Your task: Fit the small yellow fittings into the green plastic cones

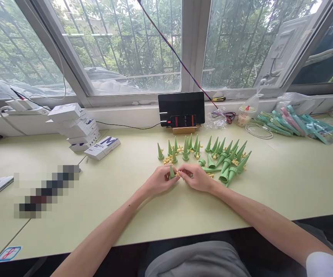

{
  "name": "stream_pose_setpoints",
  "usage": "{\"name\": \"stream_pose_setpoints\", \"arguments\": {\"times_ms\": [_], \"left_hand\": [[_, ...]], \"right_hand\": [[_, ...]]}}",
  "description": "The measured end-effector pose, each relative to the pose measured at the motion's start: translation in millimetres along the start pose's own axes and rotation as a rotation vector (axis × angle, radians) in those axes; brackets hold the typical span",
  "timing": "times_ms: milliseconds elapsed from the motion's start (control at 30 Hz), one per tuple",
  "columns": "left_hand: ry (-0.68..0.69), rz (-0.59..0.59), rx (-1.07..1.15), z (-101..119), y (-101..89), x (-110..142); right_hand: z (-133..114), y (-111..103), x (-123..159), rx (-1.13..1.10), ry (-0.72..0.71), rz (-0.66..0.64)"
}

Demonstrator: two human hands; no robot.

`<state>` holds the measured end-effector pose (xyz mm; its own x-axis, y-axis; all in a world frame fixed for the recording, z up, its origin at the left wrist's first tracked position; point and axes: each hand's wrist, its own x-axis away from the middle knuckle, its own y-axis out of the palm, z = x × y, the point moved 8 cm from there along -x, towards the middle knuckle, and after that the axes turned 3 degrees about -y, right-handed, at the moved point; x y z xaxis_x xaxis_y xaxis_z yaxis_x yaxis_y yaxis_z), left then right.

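My left hand (pixel 159 180) is closed around a small green cone (pixel 171 172) held point up just above the pale green table (pixel 120 200). My right hand (pixel 196 177) meets it from the right, its fingertips pinched on a small yellow piece (pixel 178 174) at the cone's side. Right behind my hands stands a row of upright green cones (pixel 180 148) with yellow pieces among them. To the right of it lies a pile of green cones (pixel 228 159), most of them on their sides.
A phone (pixel 183 120) leans on a wooden stand before a black panel (pixel 181 107) by the window. White boxes (pixel 75 127) are stacked at left. Packets in teal wrapping (pixel 299 122), a bagged cup (pixel 245 111) and a coiled cable (pixel 258 130) lie at right.
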<state>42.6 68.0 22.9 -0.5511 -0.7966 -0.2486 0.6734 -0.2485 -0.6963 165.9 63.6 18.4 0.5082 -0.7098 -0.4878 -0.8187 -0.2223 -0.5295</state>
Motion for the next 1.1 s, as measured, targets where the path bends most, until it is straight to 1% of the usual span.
{"name": "stream_pose_setpoints", "arguments": {"times_ms": [100, 300, 400, 533, 700, 833, 933, 1100], "left_hand": [[-0.001, 0.013, 0.004, 1.0, -1.1, -0.2], [-0.007, -0.005, 0.098, 3.9, -3.6, -0.5], [0.006, 0.005, 0.105, 4.7, -3.4, -0.3], [0.014, 0.055, 0.108, 2.7, -3.4, 0.3], [0.012, 0.062, 0.142, 0.4, -3.3, 1.6], [-0.027, 0.099, 0.182, -1.7, -7.8, 1.6], [-0.026, 0.103, 0.212, -0.5, -8.8, 1.1], [-0.039, 0.132, 0.234, -3.2, -10.1, 1.3]], "right_hand": [[-1.7, -0.8, -0.3, -0.021, -0.009, -0.004], [-5.0, 0.0, 0.1, -0.188, 0.014, -0.014], [-4.1, -1.3, -0.1, -0.124, 0.024, 0.009], [-1.5, -3.3, -1.0, 0.006, 0.015, 0.035], [1.1, -3.0, -2.2, 0.033, 0.032, 0.043], [0.1, -5.9, -1.8, -0.049, 0.064, 0.097], [-0.3, -5.8, -0.9, -0.143, 0.083, 0.106], [-3.5, -6.4, -1.0, -0.186, 0.059, 0.102]]}}
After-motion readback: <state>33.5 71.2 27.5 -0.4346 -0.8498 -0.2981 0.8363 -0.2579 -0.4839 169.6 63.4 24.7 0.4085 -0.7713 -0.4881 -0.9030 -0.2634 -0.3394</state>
